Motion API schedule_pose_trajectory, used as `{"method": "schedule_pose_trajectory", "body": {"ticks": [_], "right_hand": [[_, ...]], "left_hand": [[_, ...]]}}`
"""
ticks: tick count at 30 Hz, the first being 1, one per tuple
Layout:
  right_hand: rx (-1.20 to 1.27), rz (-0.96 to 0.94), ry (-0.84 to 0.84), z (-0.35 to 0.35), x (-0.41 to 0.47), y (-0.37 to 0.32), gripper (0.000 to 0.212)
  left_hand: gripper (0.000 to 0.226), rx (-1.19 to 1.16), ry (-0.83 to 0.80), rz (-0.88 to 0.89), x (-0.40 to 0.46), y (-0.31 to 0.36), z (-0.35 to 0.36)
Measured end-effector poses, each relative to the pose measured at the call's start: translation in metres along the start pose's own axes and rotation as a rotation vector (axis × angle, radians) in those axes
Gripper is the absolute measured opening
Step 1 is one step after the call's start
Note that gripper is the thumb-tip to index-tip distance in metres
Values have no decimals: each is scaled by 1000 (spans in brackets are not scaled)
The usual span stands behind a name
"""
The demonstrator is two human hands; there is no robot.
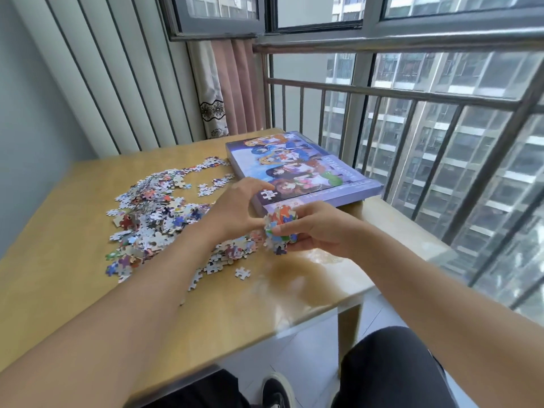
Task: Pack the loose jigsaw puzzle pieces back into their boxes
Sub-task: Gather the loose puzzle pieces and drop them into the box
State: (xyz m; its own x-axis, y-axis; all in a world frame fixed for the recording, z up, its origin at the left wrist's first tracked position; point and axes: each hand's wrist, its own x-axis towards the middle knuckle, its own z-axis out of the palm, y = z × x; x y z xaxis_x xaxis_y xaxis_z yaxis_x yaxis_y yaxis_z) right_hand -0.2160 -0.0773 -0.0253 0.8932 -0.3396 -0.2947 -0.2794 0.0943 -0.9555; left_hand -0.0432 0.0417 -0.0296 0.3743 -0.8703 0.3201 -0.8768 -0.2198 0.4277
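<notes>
A spread of loose jigsaw pieces [153, 213] covers the left middle of the wooden table [73, 275]. A purple puzzle box [297, 166] with a cartoon picture lies closed at the far right corner. My right hand [318, 228] grips a bunch of joined coloured pieces [279, 228] just above the table, in front of the box. My left hand [238, 207] reaches in from the left, and its fingertips touch the same bunch. A single piece [242, 272] lies apart near the front.
A metal railing [412, 98] and window stand right behind the box. A curtain [229, 89] hangs at the back corner. The table's right edge [353, 295] drops off beside my knee [391, 363]. A grooved wall [103, 78] lies to the left.
</notes>
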Motion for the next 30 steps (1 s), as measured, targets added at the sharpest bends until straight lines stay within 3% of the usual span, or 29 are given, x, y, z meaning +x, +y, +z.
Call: {"method": "schedule_pose_trajectory", "body": {"ticks": [4,6,10,15,25,30], "right_hand": [[42,40,22,-11,-9,12,33],[102,85,49,-19,-9,14,37],[404,124,165,-37,1,0,35],[475,153,323,-45,20,-36,22],[401,67,517,-40,38,-69,46],[421,7,617,-31,58,-81,36]], "left_hand": [[32,44,86,52,7,7,19],[18,-83,233,-77,11,10,21],[19,-311,421,-260,26,15,9],[23,-372,431,-254,39,23,-12],[21,-378,449,-212,46,28,-26],[22,-373,432,-182,48,33,-31]]}}
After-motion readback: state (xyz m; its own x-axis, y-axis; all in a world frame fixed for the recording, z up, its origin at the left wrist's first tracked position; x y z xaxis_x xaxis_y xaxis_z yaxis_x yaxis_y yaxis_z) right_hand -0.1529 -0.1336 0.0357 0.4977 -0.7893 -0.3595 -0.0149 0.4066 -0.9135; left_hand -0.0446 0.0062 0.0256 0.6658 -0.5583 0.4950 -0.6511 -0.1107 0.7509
